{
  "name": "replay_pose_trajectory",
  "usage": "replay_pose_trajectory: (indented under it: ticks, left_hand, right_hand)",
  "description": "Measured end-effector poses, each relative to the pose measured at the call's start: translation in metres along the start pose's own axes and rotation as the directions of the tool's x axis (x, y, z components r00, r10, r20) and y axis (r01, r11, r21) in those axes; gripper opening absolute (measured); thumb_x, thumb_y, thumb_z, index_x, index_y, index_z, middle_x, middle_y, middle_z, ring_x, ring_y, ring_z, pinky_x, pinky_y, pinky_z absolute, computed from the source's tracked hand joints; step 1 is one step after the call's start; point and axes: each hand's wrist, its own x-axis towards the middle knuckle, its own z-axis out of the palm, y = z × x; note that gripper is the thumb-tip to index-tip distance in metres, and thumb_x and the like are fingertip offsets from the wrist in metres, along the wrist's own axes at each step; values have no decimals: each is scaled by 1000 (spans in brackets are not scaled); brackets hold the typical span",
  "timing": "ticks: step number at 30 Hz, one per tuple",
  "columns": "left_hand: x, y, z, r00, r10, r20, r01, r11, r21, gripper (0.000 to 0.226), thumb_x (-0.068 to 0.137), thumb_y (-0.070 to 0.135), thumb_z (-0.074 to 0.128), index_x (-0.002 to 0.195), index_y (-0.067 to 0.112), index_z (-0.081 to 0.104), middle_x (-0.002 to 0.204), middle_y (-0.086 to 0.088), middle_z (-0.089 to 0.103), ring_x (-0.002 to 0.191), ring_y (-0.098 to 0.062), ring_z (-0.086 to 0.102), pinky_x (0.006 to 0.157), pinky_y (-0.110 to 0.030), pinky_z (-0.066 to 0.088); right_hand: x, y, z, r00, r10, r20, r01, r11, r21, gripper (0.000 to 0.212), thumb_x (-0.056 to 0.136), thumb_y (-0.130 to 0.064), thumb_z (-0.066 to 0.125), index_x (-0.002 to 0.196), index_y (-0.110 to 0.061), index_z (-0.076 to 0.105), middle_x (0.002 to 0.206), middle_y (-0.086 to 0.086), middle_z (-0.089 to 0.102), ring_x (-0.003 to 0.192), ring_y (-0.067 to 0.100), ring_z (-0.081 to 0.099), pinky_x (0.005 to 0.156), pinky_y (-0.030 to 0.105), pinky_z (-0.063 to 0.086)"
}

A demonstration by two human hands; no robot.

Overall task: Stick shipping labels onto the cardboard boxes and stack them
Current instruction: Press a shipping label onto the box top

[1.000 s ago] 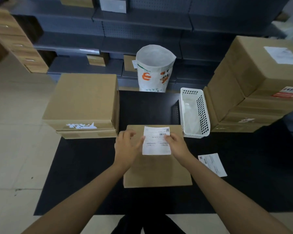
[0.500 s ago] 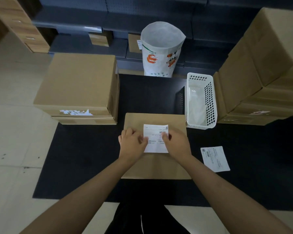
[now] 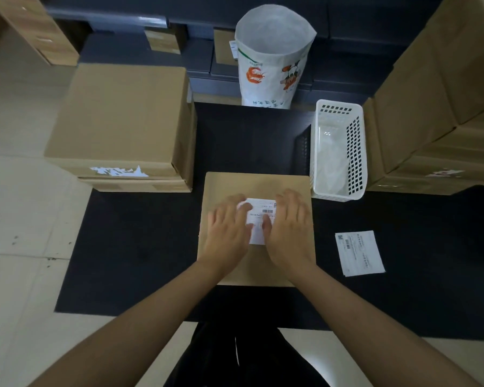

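Observation:
A flat cardboard box (image 3: 263, 182) lies on the black mat (image 3: 140, 247) right in front of me. A white shipping label (image 3: 260, 213) with a barcode lies on its top. My left hand (image 3: 227, 233) and my right hand (image 3: 289, 230) both press flat on the label with spread, straight fingers, covering its left and right sides. A second label sheet (image 3: 359, 252) lies loose on the mat to the right. Two stacked cardboard boxes (image 3: 123, 121) stand at the left, and a taller stack of cardboard boxes (image 3: 430, 107) stands at the right.
A white perforated plastic basket (image 3: 338, 152) stands between the flat box and the right stack. A white woven sack (image 3: 271, 60) stands open beyond the mat. Dark shelving (image 3: 201, 51) runs along the back. Pale floor tiles lie to the left.
Both hands went from pinching the label's edges to lying flat on it with fingers spread. The label now lies down on the box top. The camera tilted further down.

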Motion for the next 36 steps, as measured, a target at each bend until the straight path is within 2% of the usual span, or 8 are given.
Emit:
replay_pose_trajectory:
  ticks: [4, 6, 11, 17, 22, 27, 32, 36]
  left_hand:
    - [-9, -7, 16, 886, 115, 450, -194, 972, 134, 59, 97, 35, 5, 151, 13, -3, 160, -4, -6, 146, -20, -12, 119, -41, -1]
    - [-14, -12, 24, 874, 90, 478, -188, 969, 160, 58, 95, 37, -3, 147, 16, -17, 157, -1, -21, 143, -17, -25, 118, -40, -10]
    - [-10, -8, 16, 943, 94, 319, -113, 993, 40, 56, 100, 32, 15, 150, 10, 6, 160, -8, 8, 147, -16, -3, 119, -35, -4]
    - [-6, -20, 21, 913, 116, 390, -170, 980, 105, 58, 100, 38, 2, 150, 13, -9, 158, -2, -14, 144, -13, -19, 118, -37, -10]
    - [-17, -15, 24, 949, -153, 278, 109, 980, 166, 56, 99, 37, 4, 151, 18, -6, 157, 4, -13, 146, -17, -14, 119, -43, -5]
    - [-17, -12, 23, 949, -189, 252, 156, 977, 144, 55, 102, 33, 16, 150, 20, -6, 159, 4, -10, 145, -17, -15, 117, -38, -15]
    - [-26, -16, 22, 954, -78, 288, 58, 995, 75, 58, 101, 39, 11, 150, 14, -5, 157, 0, -14, 146, -18, -12, 118, -39, -10]
    - [-32, -20, 29, 936, -88, 340, 46, 991, 128, 61, 99, 44, 5, 150, 14, -11, 157, -1, -18, 144, -15, -19, 118, -39, -11]
  right_hand:
    - [-10, 4, 12, 943, -201, 266, 205, 979, 14, 57, 102, -24, 31, 153, -10, 10, 162, 7, 4, 149, 22, -4, 121, 37, -4]
    - [-11, 10, 18, 939, -166, 300, 170, 985, 13, 55, 103, -26, 22, 153, -14, 1, 161, 1, -5, 148, 16, -13, 120, 34, -10]
    - [-10, 7, 18, 941, -141, 307, 163, 986, -45, 57, 102, -32, 18, 152, -14, -1, 161, 1, -6, 148, 19, -13, 120, 40, -10]
    - [-8, 16, 17, 910, -193, 367, 243, 965, -95, 61, 99, -41, 6, 154, -15, 0, 162, 0, -4, 148, 17, -12, 121, 44, -4]
    - [-15, 14, 13, 957, 96, 273, -61, 989, -134, 64, 101, -44, 16, 153, -14, -6, 161, -1, -13, 147, 17, -19, 119, 46, -11]
    - [-13, 7, 12, 952, 160, 262, -128, 983, -135, 61, 103, -38, 17, 152, -12, -8, 161, 2, -15, 146, 20, -21, 118, 47, -13]
    - [-19, 14, 12, 948, -82, 307, 113, 990, -85, 65, 101, -40, 25, 152, -12, -3, 160, 2, -12, 148, 20, -13, 117, 39, -17]
    - [-20, 17, 20, 944, -77, 321, 108, 991, -78, 66, 99, -44, 21, 153, -13, 1, 161, 2, -6, 148, 17, -12, 119, 41, -11]
